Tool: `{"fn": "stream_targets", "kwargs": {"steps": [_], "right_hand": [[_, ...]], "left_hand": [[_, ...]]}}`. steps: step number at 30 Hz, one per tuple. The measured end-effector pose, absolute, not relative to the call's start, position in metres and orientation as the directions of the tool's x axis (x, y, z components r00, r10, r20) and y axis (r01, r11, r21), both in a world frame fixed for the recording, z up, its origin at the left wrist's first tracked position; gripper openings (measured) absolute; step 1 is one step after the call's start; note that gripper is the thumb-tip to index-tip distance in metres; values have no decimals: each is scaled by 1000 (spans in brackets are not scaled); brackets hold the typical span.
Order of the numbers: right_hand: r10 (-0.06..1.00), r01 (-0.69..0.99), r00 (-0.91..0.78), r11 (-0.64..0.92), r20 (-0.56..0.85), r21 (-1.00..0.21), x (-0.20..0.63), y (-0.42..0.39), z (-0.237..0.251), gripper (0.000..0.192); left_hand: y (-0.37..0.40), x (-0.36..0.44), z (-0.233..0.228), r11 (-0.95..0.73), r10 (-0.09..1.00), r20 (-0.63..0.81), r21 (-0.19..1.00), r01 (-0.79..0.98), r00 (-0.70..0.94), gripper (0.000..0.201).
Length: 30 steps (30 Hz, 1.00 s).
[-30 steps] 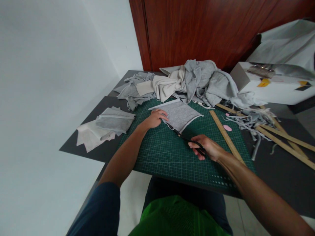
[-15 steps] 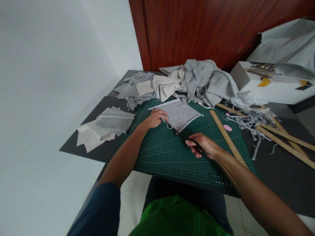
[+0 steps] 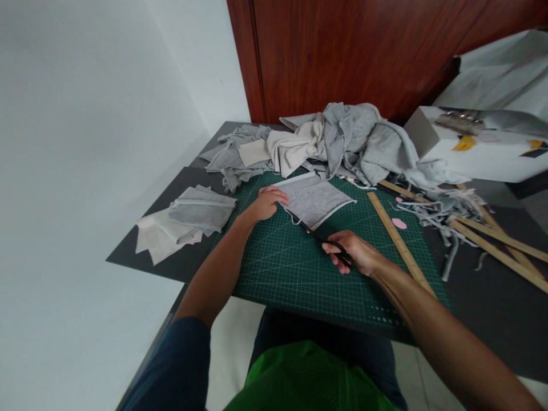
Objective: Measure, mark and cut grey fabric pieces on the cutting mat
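White wall fills the left of the frame and a dark red wooden panel the upper middle, behind a dark grey table that bears a green cutting mat at centre. Since the earlier frames little has changed: the right hand has crept slightly up the mat toward the cloth and the view has shifted a touch to the right. A heap of grey and cream fabric sprawls along the mat's far edge, with a white box at upper right. Left of the mat lies a stack of folded grey pieces. A grey fabric square lies flat on the upper part of the mat; the left hand presses its near-left corner, fingers spread flat. The right hand is closed round the handles of black scissors, whose blades meet the square's near edge. A wooden ruler runs along the mat's right side, more wooden sticks lie beyond it among fabric strips, and a small pink chalk sits just beside the ruler.
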State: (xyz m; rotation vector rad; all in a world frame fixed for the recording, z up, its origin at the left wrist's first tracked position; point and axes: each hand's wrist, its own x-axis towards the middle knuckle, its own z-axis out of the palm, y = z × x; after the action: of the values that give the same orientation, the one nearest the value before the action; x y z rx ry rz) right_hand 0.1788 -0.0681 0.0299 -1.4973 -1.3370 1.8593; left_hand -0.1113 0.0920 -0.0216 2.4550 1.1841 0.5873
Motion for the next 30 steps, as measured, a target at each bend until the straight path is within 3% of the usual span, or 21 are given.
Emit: {"fn": "stream_targets", "kwargs": {"steps": [30], "right_hand": [[778, 210, -352, -476, -520, -854, 173, -72, 23, 43]], "left_hand": [[98, -116, -34, -618, 772, 247, 507, 601, 585, 60]]}}
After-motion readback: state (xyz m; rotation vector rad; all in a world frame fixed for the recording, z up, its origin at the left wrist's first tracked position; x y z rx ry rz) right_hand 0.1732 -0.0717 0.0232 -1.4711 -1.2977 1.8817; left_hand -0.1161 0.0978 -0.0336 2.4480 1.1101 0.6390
